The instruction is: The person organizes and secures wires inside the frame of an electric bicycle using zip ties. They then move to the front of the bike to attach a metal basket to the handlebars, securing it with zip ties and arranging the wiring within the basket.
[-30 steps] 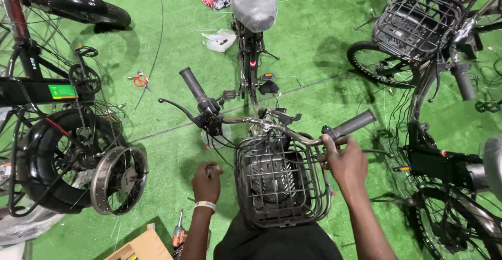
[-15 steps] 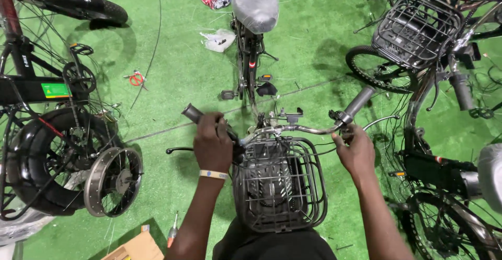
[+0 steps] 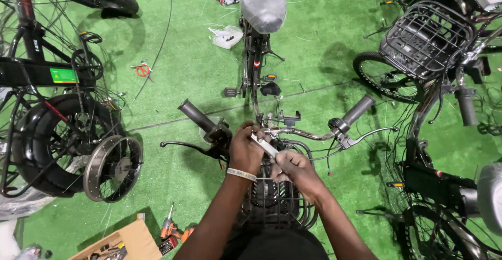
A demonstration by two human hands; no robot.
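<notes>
Seen from above by the head camera, a bright green artificial-turf floor (image 3: 183, 66) is crowded with electric bicycles and loose wires. A black bicycle with a grey covered saddle (image 3: 263, 5) stands at the middle, its rear towards the top edge. A fat black tyre and a spoked hub wheel (image 3: 112, 168) lie at the left edge; another bicycle with a black wire basket (image 3: 426, 38) stands at the top right corner. A cardboard box of tools (image 3: 117, 244) sits at the bottom edge, orange-handled tools just beside it.

At centre, above the bicycle's front basket (image 3: 272, 205), the left hand (image 3: 247, 149) and right hand (image 3: 293, 167) meet at the handlebar (image 3: 303, 133). Both pinch a flat silver tool (image 3: 265, 145), angled, held against the handlebar's middle. Black grips point outward on either side.
</notes>
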